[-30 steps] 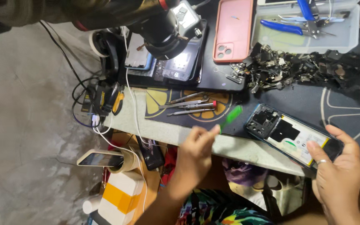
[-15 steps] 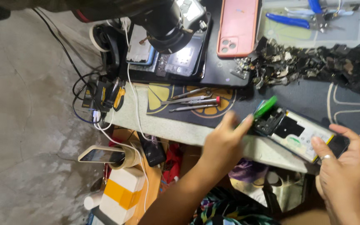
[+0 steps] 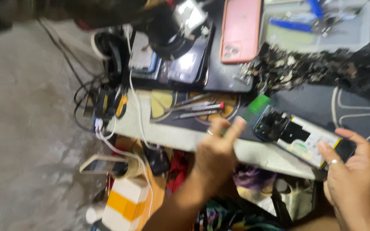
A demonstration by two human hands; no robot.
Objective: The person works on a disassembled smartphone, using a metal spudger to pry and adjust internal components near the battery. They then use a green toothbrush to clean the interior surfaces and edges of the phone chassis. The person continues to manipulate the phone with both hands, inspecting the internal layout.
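Note:
An opened phone (image 3: 301, 136) with its back cover off lies on the dark work mat (image 3: 356, 115) near the table's front edge. My right hand (image 3: 351, 173), wearing a ring, grips the phone's right end. My left hand (image 3: 216, 149) is just left of the phone and pinches a small green brush-like tool (image 3: 256, 108). The tool's green head sits by the phone's upper left corner. The picture is blurred, so the exact grip is unclear.
A pink phone (image 3: 240, 30) and a microscope (image 3: 172, 25) stand at the back. Tweezers and a red-tipped screwdriver (image 3: 198, 108) lie on the mat. Dark scrap parts (image 3: 322, 68) spread beneath a grey tray (image 3: 356, 36). Cables (image 3: 108, 107) hang left, above a white-and-yellow box (image 3: 125, 201).
My left hand rose from below the table edge, took the green tool off the mat and brought it to the phone's corner. My right hand stayed on the phone.

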